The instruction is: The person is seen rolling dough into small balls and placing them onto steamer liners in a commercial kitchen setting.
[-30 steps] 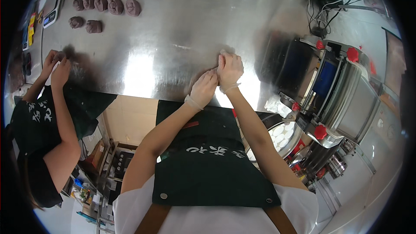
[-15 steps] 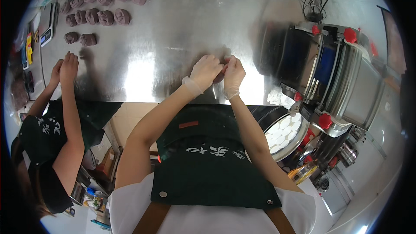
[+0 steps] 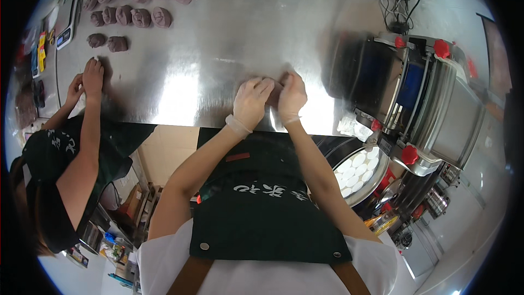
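Observation:
In clear gloves, both my hands work on a lump of dark purple dough (image 3: 275, 94) on the steel table (image 3: 229, 33), near its front edge. My left hand (image 3: 251, 101) has curled fingers at the lump's left side, and my right hand (image 3: 291, 98) grips it from the right. The fingers partly hide the lump. Rows of shaped purple dough pieces (image 3: 141, 17) stand toward the back left.
A co-worker's hands (image 3: 90, 79) are at the left, near a scale (image 3: 64, 27). A steel roller machine (image 3: 415, 98) with red knobs stands right, below cables (image 3: 396, 5). A round tray of white discs (image 3: 355, 169) sits below the table's edge.
My left hand has shifted slightly while curled at the dough; my right hand has dropped from a higher position, thumb and fingers around the lump. The co-worker's hands have moved right and up.

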### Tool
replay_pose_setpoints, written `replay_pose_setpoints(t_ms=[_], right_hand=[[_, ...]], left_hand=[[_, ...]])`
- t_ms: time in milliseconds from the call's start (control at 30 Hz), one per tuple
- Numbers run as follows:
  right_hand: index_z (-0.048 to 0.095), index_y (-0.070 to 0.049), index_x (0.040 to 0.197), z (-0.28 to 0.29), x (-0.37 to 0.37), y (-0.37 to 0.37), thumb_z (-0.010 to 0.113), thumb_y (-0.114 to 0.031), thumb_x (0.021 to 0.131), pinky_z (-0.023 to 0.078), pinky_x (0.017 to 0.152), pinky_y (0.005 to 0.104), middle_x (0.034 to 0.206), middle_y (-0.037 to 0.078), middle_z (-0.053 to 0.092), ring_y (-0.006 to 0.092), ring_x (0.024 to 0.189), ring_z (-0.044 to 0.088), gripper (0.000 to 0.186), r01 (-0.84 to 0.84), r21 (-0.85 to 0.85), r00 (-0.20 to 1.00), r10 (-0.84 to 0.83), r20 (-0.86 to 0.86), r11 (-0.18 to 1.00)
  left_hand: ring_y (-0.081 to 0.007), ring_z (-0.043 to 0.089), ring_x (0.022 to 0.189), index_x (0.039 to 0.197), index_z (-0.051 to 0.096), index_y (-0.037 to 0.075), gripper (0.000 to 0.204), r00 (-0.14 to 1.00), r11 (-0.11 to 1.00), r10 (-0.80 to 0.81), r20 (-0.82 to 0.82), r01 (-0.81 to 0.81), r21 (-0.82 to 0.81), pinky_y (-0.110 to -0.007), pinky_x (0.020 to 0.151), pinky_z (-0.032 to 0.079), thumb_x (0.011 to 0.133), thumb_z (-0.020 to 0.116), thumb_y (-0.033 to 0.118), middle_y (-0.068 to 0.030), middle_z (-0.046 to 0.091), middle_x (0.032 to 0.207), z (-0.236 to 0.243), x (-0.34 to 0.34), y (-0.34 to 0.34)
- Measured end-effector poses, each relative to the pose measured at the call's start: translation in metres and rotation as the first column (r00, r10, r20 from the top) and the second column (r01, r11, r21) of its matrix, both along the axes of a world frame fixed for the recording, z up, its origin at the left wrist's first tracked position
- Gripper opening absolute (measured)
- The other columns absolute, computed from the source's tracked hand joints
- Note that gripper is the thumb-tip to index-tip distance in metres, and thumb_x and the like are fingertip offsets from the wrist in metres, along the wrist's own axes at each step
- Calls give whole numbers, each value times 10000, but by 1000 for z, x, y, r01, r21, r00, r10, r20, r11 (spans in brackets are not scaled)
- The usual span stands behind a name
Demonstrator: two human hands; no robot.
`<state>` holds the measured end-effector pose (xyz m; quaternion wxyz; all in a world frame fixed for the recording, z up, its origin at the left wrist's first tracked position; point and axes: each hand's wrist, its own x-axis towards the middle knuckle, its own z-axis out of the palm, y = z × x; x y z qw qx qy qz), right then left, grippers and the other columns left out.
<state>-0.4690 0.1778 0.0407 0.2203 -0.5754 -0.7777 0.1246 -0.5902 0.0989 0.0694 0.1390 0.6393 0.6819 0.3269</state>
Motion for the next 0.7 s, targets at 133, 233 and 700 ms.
replay_pose_setpoints(t_ms=[133, 233, 700], right_hand=[[671, -56, 1044, 9, 11, -15, 552, -223, 1006, 541, 620, 421, 837, 143, 709, 330, 693, 681, 209, 215, -310, 951, -270, -148, 926], [677, -48, 1038, 11, 11, -14, 548, -237, 1010, 545, 642, 417, 842, 133, 708, 306, 748, 694, 231, 170, -794, 722, -622, -303, 584], [642, -134, 702, 8, -53, 42, 613, -379, 961, 482, 505, 413, 649, 80, 628, 297, 550, 613, 357, -308, -43, 939, 311, 147, 950]], left_hand=[[-294, 578, 997, 1035, 634, 87, 383, 975, 985, 112, 193, -82, -154, -426, 854, 471, 676, 759, 125, -103, 627, 1076, -6, 33, -14], [-290, 575, 966, 978, 594, 113, 400, 971, 965, 218, 95, -201, -168, -416, 796, 475, 637, 803, 122, -84, 598, 1001, -9, 42, -11], [-262, 588, 931, 988, 590, 123, 437, 962, 967, 249, 108, -253, 30, -408, 727, 508, 617, 820, 97, -30, 563, 1039, -19, 14, -9]])
